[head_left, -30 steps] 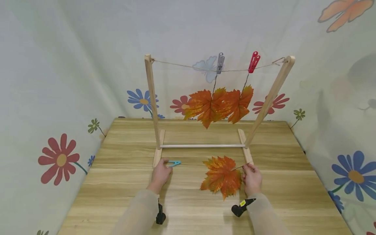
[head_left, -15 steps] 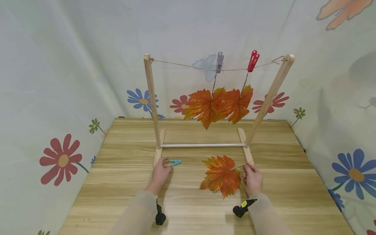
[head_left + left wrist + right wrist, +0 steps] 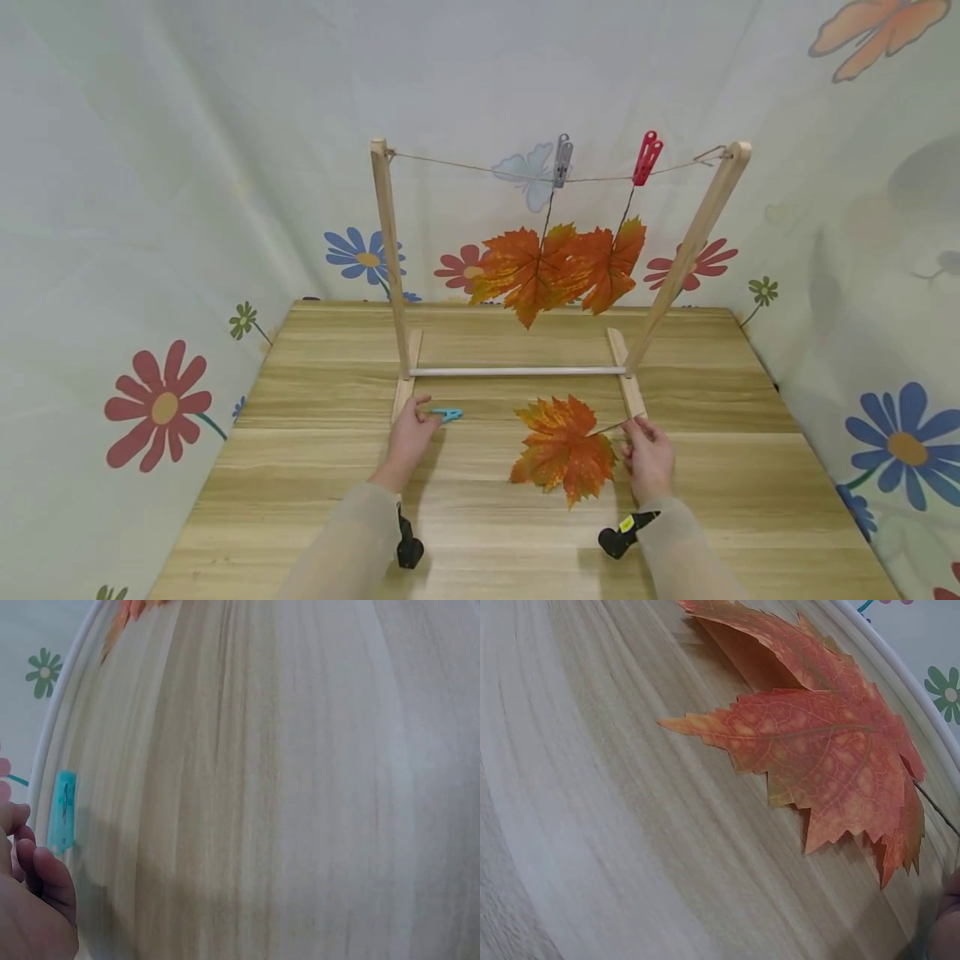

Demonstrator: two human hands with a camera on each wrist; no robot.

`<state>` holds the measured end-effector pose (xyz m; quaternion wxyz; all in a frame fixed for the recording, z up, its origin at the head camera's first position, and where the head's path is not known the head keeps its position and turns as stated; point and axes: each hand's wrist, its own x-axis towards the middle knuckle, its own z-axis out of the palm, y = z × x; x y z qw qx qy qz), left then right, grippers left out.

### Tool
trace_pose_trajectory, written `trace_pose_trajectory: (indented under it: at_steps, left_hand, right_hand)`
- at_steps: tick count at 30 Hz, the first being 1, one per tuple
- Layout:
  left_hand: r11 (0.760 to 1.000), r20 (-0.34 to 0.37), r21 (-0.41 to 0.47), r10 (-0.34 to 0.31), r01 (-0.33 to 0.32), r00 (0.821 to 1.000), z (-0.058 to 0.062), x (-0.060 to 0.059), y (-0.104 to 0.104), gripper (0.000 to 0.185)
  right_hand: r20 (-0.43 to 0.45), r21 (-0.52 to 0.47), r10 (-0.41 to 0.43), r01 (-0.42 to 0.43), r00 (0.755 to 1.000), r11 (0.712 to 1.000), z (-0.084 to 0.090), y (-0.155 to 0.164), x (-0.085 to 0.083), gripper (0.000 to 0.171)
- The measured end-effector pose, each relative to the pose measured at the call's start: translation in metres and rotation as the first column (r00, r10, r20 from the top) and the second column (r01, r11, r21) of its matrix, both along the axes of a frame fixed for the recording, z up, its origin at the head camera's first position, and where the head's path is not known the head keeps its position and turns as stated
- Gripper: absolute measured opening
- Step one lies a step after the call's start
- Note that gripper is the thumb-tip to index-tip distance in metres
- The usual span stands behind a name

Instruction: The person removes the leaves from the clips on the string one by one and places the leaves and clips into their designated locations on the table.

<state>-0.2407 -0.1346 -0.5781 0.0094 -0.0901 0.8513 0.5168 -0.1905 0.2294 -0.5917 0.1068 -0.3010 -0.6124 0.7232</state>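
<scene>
My left hand pinches the handle end of a light-blue clothespin just above the table, near the rack's left foot. The same clothespin shows at the fingertips in the left wrist view. My right hand pinches the thin dark stem of an orange artificial maple leaf at the rack's right foot. The leaf spreads out left of the hand, low over the table, its lobes partly curled. In the right wrist view only a bit of my hand shows at the lower right edge.
A wooden rack with a white crossbar stands on the table. On its string, a grey clothespin and a red clothespin hold two overlapping leaves by their stems. Patterned fabric surrounds the table.
My right hand has shifted slightly to the right, holding the leaf stem. My left hand stays nearly in place with the clothespin, whose handle ends look closer together. The hanging leaves stay put.
</scene>
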Motion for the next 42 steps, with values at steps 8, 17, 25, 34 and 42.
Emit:
trace_pose_trajectory:
  at_steps: [8,17,25,34,42]
  left_hand:
    - [0.999,-0.036,0.028,-0.024,0.025,0.999,0.005,-0.006,0.003,0.046]
    - [0.996,-0.033,0.071,-0.051,0.053,0.998,0.020,-0.017,0.008,0.044]
    - [0.986,-0.050,0.144,-0.072,0.079,0.996,0.044,-0.032,0.015,0.049]
    - [0.980,-0.071,0.162,-0.101,0.112,0.992,0.066,-0.041,0.018,0.051]
    - [0.979,-0.104,0.159,-0.113,0.129,0.988,0.082,-0.050,0.017,0.050]
  right_hand:
    - [-0.058,0.079,0.011,-0.006,0.998,0.997,0.001,0.003,-0.002,0.047]
    - [-0.102,0.108,-0.018,0.029,0.995,0.994,-0.023,0.018,-0.024,0.047]
    - [-0.195,0.161,-0.006,0.038,0.981,0.986,-0.042,0.031,-0.053,0.044]
    - [-0.275,0.176,0.049,-0.001,0.960,0.984,-0.040,0.041,-0.079,0.042]
    - [-0.328,0.179,0.041,0.020,0.944,0.984,-0.036,0.052,-0.100,0.043]
